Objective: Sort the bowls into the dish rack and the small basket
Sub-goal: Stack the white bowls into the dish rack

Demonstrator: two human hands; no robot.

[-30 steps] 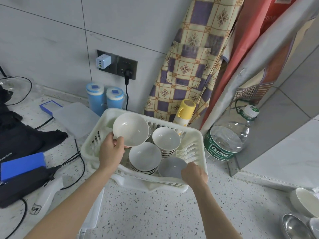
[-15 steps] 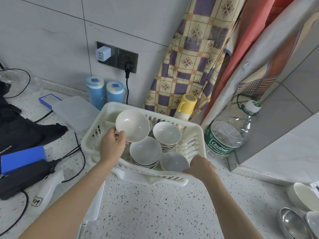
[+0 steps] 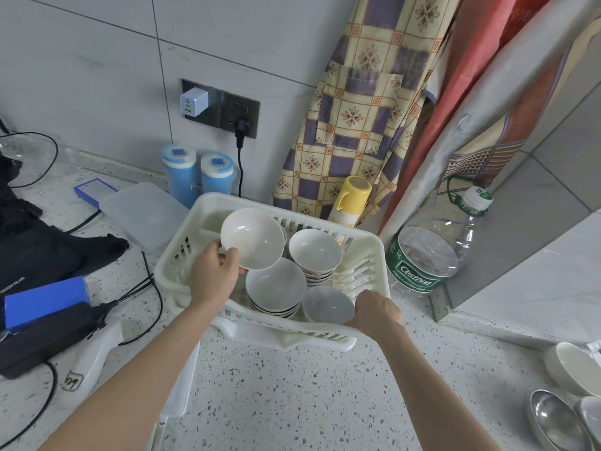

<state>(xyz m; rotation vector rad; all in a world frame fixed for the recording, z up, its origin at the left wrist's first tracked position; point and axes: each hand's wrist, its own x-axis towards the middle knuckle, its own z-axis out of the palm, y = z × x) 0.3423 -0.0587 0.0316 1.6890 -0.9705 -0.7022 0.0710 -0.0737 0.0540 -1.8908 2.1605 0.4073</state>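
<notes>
The left hand pinches a white bowl by its near rim, tilted above the dish rack, seemingly seeking a slot. Right, the right hand grips the rack's near edge, probably steadying it.

Grey tiled wall with a double socket above a speckled terrazzo counter; checked cloth hangs in the corner

A glossy ceramic bowl is seen above a white plastic rack. The surface is speckled stone, smooth. At lower right, a shiny metal bowl is shown.
</notes>
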